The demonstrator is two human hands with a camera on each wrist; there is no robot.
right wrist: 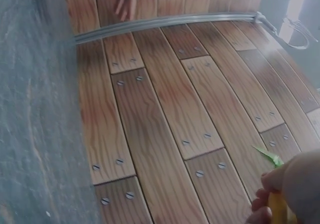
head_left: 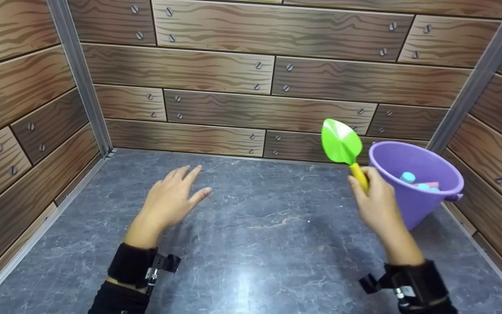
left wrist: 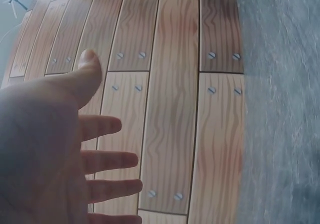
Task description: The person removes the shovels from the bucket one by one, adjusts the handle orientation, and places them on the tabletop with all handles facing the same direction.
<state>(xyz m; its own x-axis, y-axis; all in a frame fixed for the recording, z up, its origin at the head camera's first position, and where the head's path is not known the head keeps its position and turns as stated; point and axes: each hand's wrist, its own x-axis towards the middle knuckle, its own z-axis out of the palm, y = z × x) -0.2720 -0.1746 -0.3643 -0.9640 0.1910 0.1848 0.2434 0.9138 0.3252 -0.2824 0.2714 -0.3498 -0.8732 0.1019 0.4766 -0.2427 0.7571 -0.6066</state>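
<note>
In the head view my right hand point(head_left: 377, 200) grips the yellow handle of a toy trowel point(head_left: 340, 141), its green blade pointing up and away from me. The trowel is held above the table, just left of a purple bucket point(head_left: 412, 192). Over the left part of the table my left hand point(head_left: 168, 196) hovers with nothing in it, fingers spread and thumb apart. The left wrist view shows the same hand point(left wrist: 45, 149) with its fingers stretched out. At the lower right of the right wrist view, fingers curl round the yellow handle point(right wrist: 276, 206).
Inside the bucket lie light-blue and pink pieces point(head_left: 408, 177), partly hidden by its rim. A grey marbled tabletop point(head_left: 251, 231) spreads beneath both hands. Wood-patterned panels point(head_left: 216, 72) with metal corner strips wall in the back and sides.
</note>
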